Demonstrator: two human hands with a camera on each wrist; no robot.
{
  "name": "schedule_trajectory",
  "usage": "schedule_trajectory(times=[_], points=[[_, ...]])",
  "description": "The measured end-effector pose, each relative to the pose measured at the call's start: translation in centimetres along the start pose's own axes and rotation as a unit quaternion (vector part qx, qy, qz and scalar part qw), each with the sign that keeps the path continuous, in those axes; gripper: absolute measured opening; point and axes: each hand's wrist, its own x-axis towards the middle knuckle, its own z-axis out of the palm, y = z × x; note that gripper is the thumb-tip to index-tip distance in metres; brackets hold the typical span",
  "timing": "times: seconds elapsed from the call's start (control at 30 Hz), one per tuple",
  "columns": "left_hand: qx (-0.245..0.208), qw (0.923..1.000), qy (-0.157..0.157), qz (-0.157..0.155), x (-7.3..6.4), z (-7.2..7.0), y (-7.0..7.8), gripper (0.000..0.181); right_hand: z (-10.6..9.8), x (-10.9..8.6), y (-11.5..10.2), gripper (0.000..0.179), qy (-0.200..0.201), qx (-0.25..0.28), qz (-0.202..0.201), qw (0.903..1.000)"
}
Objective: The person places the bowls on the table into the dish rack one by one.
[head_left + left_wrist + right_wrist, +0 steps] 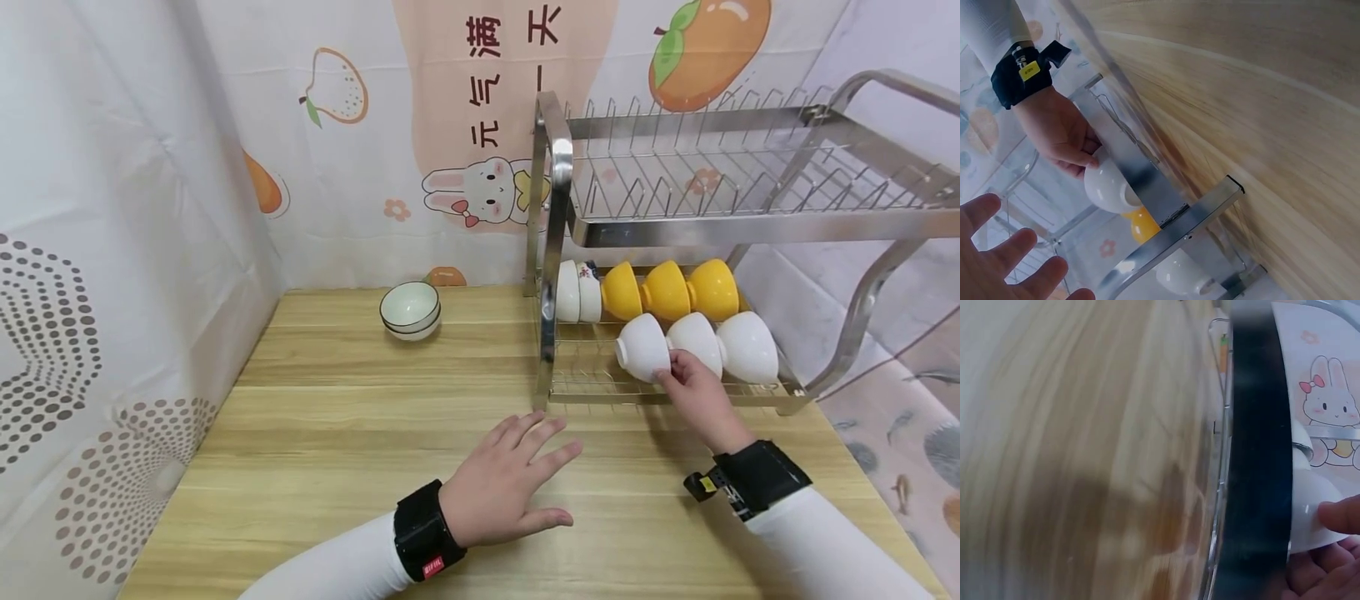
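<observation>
My right hand [701,402] pinches the rim of a white bowl [643,346], with the thumb outside and fingers at the far side. This bowl lies on its side at the left end of the front row on the rack's lower shelf. Two more white bowls [748,348] lie to its right. In the right wrist view, the thumb [1341,515] presses against the white bowl [1313,509]. Over the tabletop, left of the right hand, my left hand [506,483] is spread with straight fingers and holds nothing.
The two-tier metal dish rack [555,250] stands at the right; its upper tier has wire slots. Behind the white bowls sit three yellow bowls [666,290] and two white bowls [568,292]. Two dark-rimmed bowls [410,307] are stacked on the wooden table [337,433] near the back curtain.
</observation>
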Motion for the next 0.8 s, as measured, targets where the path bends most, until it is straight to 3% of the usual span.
schedule_trajectory(times=[0.37, 0.53, 0.7, 0.8], points=[[-0.002, 1.0000, 0.007, -0.001, -0.2, 0.3, 0.3, 0.075, 0.2, -0.6, 0.5, 0.033, 0.041, -0.087, -0.065, 0.9933], [-0.007, 0.9999, 0.007, -0.012, -0.5, 0.4, 0.3, 0.074, 0.1, -1.0, 0.3, 0.041, 0.045, -0.075, -0.059, 0.9944], [-0.023, 0.9988, 0.003, -0.043, -1.1, 0.0, -0.1, 0.073, 0.0, -2.2, -0.3, 0.052, 0.045, -0.041, -0.040, 0.9973], [-0.034, 0.9975, 0.013, -0.061, -1.3, -0.2, -0.3, 0.073, 0.2, -3.7, -0.9, 0.053, 0.058, -0.066, -0.050, 0.9949]])
